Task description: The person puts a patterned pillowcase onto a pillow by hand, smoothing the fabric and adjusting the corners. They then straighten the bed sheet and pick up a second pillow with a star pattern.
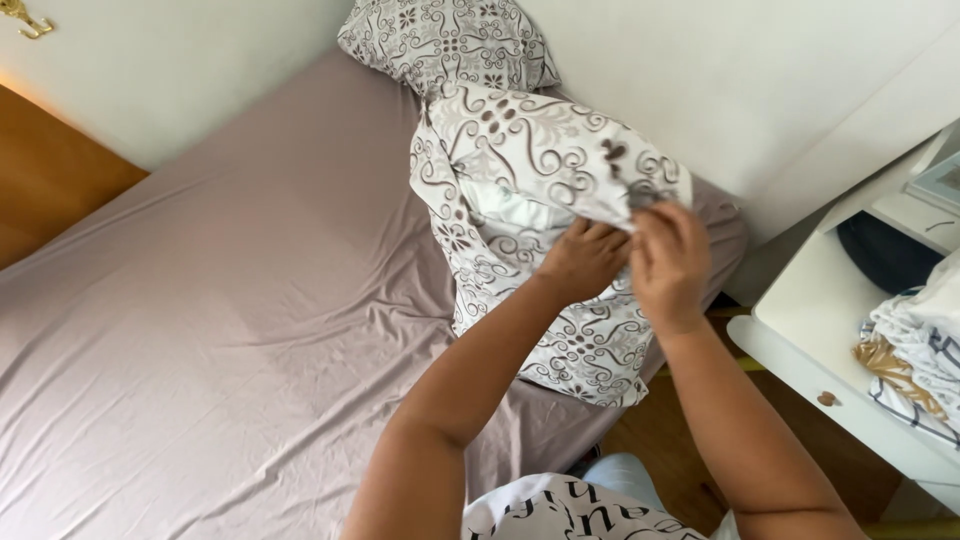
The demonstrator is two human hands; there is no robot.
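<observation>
While a bed (200,330) with a smooth mauve fitted sheet fills the left and centre of the frame, a person stands at its right edge, working on a pillow (530,200) in a white case printed with brown scrolls. That pillow stands propped near the upper centre, leaning against a second, matching pillow (445,40) at the top of the frame by the white wall. A white nightstand (810,310) with folded patterned laundry (915,350) sits at the right edge.

Both hands meet at the case's open end, right of centre. The left hand (582,262) is closed on the lower flap of fabric, and the right hand (668,260) is pinched shut on the upper edge, where a dark fastening seems to sit; its kind is too small to tell. The white inner pillow shows through the gap just left of the hands.

To close this well, the person would likely do best to tuck the white inner corner fully inside, hold both edges level and taut, and keep fabric clear of the fastening.
</observation>
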